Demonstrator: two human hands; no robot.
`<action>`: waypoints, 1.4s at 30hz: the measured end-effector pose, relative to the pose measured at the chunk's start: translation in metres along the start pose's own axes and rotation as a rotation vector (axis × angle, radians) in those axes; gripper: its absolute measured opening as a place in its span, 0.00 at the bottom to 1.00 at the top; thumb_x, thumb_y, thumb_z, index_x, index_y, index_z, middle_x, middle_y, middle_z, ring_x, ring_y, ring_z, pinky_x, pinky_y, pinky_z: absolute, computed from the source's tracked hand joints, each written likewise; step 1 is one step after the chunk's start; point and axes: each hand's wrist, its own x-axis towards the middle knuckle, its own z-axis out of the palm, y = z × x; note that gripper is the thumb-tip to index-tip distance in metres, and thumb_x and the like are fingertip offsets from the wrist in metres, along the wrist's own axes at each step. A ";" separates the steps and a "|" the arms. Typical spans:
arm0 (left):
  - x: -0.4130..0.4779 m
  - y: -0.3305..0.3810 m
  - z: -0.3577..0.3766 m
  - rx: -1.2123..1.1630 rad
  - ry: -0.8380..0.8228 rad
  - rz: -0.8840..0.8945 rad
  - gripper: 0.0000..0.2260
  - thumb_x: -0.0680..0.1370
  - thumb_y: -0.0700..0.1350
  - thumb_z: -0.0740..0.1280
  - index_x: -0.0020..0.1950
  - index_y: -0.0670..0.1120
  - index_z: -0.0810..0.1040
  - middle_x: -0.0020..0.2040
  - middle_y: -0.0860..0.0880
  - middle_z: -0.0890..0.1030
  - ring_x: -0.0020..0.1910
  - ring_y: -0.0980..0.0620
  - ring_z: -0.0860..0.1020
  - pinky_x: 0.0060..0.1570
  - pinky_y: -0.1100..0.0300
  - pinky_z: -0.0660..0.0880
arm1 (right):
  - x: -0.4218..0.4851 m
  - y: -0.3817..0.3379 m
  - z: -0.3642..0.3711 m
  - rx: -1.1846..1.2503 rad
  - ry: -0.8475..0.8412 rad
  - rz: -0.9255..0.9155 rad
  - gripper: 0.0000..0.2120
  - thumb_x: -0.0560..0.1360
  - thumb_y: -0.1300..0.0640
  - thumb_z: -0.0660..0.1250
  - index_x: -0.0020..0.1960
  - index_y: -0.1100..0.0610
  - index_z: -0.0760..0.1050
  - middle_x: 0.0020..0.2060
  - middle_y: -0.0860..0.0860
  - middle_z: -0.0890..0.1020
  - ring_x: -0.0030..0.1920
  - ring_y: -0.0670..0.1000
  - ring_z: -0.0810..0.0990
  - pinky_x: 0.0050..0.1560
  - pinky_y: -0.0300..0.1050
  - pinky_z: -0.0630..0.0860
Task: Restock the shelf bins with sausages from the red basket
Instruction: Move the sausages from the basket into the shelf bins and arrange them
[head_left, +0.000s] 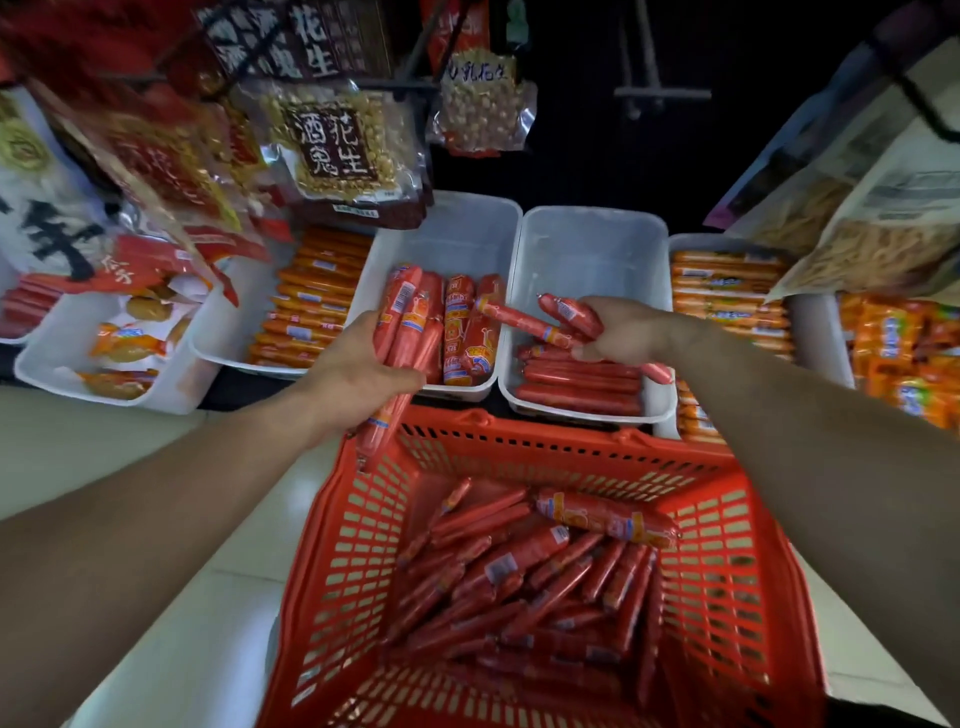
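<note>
The red basket (737, 587) stands in front of me, holding several loose red sausages (524, 587). My left hand (358, 374) grips a bunch of long red sausages (402, 332) over the front edge of a white bin (457, 228) that has thick sausages standing in it. My right hand (623, 330) pinches two or three thin sausages (550, 319) above the neighbouring white bin (592, 244), where several red sausages lie at the front.
More white bins line the shelf: orange sausages (311, 296) to the left, snack packs (124, 343) further left, orange-wrapped sticks (727, 296) to the right. Peanut bags (337, 145) hang above the bins. Pale floor tiles lie beside the basket.
</note>
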 end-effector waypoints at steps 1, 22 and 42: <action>0.004 -0.003 0.001 0.000 0.009 -0.011 0.22 0.69 0.42 0.77 0.60 0.51 0.75 0.49 0.51 0.83 0.46 0.52 0.83 0.45 0.56 0.79 | 0.003 0.003 0.004 -0.038 -0.024 0.012 0.17 0.75 0.56 0.72 0.61 0.53 0.73 0.55 0.53 0.79 0.55 0.55 0.77 0.53 0.45 0.71; 0.011 0.002 0.024 -0.020 -0.024 -0.047 0.27 0.72 0.42 0.76 0.67 0.52 0.69 0.51 0.55 0.80 0.48 0.57 0.79 0.45 0.58 0.75 | 0.042 0.000 0.060 0.232 0.139 0.021 0.22 0.74 0.47 0.71 0.65 0.51 0.73 0.56 0.53 0.82 0.56 0.56 0.79 0.61 0.53 0.75; 0.038 0.038 0.034 0.226 -0.055 0.112 0.23 0.69 0.43 0.78 0.60 0.50 0.73 0.47 0.50 0.81 0.45 0.51 0.80 0.45 0.57 0.76 | -0.007 0.056 -0.033 -0.344 0.114 -0.021 0.20 0.77 0.46 0.63 0.67 0.51 0.72 0.61 0.53 0.78 0.62 0.57 0.77 0.59 0.49 0.74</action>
